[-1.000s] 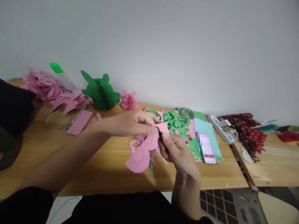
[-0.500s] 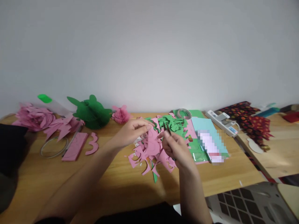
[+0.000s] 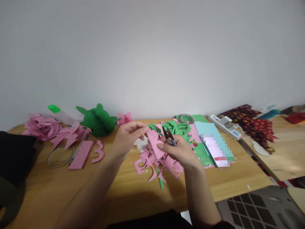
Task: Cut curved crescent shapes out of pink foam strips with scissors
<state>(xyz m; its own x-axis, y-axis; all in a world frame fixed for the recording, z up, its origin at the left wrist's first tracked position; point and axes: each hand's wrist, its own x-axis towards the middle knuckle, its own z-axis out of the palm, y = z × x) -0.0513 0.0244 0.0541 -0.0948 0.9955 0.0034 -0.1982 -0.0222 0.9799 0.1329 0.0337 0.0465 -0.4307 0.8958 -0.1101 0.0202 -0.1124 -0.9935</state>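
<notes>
My left hand [image 3: 130, 138] pinches the upper left edge of a piece of pink paper [image 3: 156, 144], which has curved drawn lines on it. On the right side of that paper, the thumb and fingertips of my right hand [image 3: 179, 151] also touch it. Small scissors [image 3: 168, 135] with dark blades and grey-blue handles rest in my right hand, their tips pointing up and away. Beneath both hands lies a heap of pink paper scraps [image 3: 151, 163], with green paper scraps [image 3: 177, 128] behind it.
To the left are a pink scalloped cutout [image 3: 98, 152], a folded pink strip [image 3: 81, 155], a ring [image 3: 60, 156] and a green honeycomb paper shape [image 3: 98, 121]. A tape roll [image 3: 187, 119], light blue paper [image 3: 209, 130] and a power strip [image 3: 225, 126] lie to the right.
My right hand has turned and come onto the pink paper's edge, with the scissors lying across it. The pink paper has turned and now slants. The view has shifted slightly.
</notes>
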